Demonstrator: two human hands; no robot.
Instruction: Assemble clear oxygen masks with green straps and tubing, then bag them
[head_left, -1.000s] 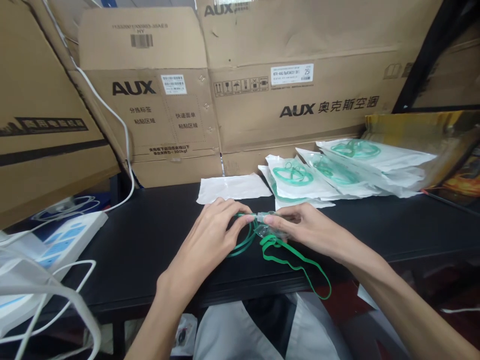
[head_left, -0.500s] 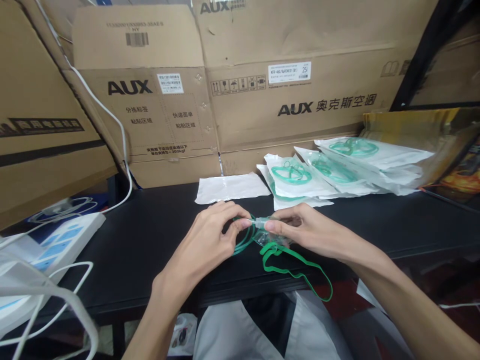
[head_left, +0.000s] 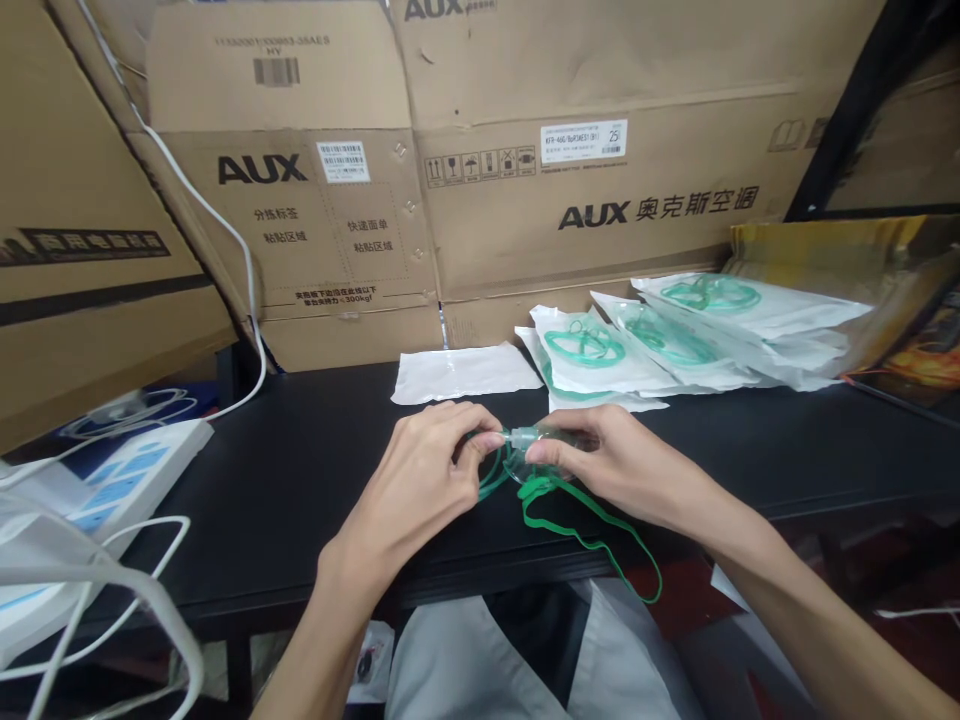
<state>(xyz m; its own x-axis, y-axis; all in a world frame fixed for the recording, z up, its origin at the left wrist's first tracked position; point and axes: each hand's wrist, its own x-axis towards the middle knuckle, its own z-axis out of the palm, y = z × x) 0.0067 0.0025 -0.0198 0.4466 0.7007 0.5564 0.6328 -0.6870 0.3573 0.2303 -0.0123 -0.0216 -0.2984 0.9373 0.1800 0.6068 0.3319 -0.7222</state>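
Low over the black table (head_left: 300,480), my left hand (head_left: 427,460) pinches the end of a green tube (head_left: 493,482), whose coils hang partly behind my fingers. My right hand (head_left: 607,455) is closed around a clear oxygen mask (head_left: 517,466), thumb on its clear connector (head_left: 523,438). The tube's end meets the connector between my hands; how far in it sits I cannot tell. From the mask a green elastic strap (head_left: 600,545) loops down over the table's front edge. My right palm and fingers hide much of the mask.
Several white pouches (head_left: 600,365) with green tubing lie piled at the back right. A flat white pouch (head_left: 465,374) lies behind my hands. On the left are a power strip (head_left: 142,465) and white cables (head_left: 169,610). Cardboard boxes (head_left: 495,220) stand along the back.
The view has shifted slightly. Both hands keep their hold on the tube and the mask, with only small finger movements at the connector.
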